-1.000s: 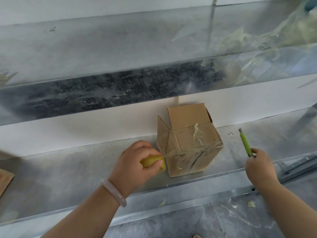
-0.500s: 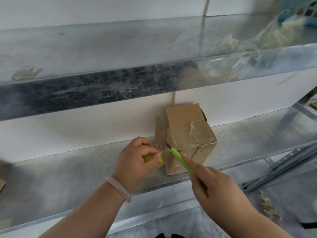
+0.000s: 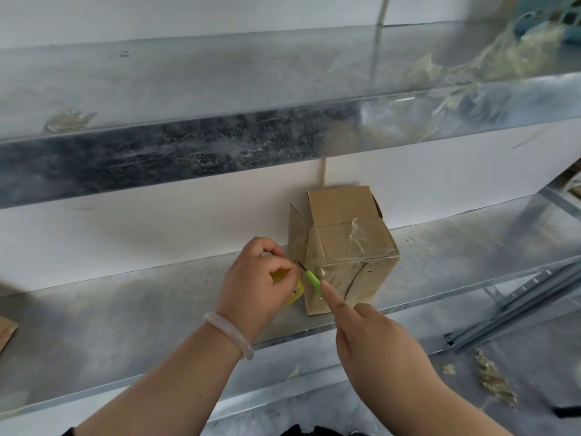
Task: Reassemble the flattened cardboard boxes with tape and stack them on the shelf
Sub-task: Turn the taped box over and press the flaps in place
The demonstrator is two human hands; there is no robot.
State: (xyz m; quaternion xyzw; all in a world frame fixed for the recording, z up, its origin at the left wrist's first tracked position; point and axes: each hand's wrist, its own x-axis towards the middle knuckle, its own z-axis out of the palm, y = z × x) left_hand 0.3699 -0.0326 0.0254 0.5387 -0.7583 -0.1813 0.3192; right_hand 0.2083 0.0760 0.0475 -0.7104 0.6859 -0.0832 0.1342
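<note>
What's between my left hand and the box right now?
In the head view, the green cutter, gripped by the right hand, crosses the gap between the left hand, holding the tape roll, and the box.

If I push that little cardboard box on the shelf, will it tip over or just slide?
Probably slide: the small brown cardboard box sits flat on the smooth grey metal shelf and looks about as wide as tall. It likely feels light, since its flaps stand open. Thin walls may dent if squeezed.
</note>
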